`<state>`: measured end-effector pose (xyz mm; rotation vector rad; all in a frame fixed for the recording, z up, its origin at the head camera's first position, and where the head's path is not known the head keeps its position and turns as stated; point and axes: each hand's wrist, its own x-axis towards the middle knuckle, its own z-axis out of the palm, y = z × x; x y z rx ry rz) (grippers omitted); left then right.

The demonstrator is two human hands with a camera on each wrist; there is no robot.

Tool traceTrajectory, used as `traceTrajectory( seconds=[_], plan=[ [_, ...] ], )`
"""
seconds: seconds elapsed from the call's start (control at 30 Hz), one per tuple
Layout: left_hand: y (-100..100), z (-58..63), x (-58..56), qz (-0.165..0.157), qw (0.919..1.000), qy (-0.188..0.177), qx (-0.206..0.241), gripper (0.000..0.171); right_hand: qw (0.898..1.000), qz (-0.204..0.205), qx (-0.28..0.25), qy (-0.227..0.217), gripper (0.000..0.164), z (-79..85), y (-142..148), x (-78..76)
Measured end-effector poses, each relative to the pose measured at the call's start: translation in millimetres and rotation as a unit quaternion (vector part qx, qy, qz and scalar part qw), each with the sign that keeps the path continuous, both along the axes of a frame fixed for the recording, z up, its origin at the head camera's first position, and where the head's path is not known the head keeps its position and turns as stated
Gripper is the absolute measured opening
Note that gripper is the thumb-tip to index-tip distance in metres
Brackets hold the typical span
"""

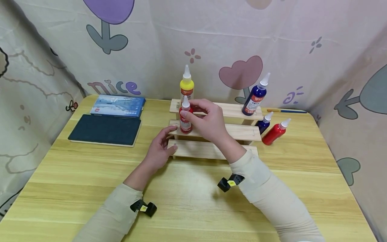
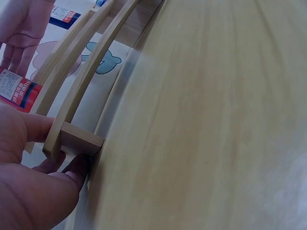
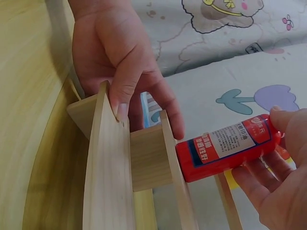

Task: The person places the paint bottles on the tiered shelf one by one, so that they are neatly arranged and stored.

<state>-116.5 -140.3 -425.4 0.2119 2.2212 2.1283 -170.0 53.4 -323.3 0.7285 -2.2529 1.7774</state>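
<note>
A three-step wooden rack [image 1: 208,150] stands on the table. My left hand [image 1: 158,153] grips its left end, the thumb on the lowest board and the fingers by the middle one. On the left of the middle board stands a red bottle [image 1: 185,125] with a white pointed cap; my right hand [image 1: 210,121] pinches it near the top. In the right wrist view the red bottle's [image 3: 225,147] base meets the board's surface. Behind it, a yellow bottle [image 1: 187,84] occupies the top board's left end. A dark blue bottle [image 1: 254,99] is at the top board's right end.
Right of the rack, a smaller blue bottle [image 1: 262,125] and another red bottle [image 1: 273,134] stand on the table. A paintbrush [image 1: 288,111] lies near the back edge. To the left lie a blue box [image 1: 118,105] and a dark-covered book [image 1: 104,129]. Printed cloth [image 1: 169,43] hangs behind.
</note>
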Motion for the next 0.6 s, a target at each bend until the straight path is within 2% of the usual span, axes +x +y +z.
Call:
traceTrajectory(
  seconds=[0.33,0.6],
  plan=[
    [0,-0.4,0.6,0.002,1.0000,-0.003,0.001,0.065,1.000,-0.005,0.007,0.003,0.031,-2.2,0,-1.2],
    [-1,-0.1,0.7,0.002,1.0000,-0.009,-0.003,0.065,1.000,-0.013,-0.007,0.005,0.037,-2.2,10,6.8]
  ],
)
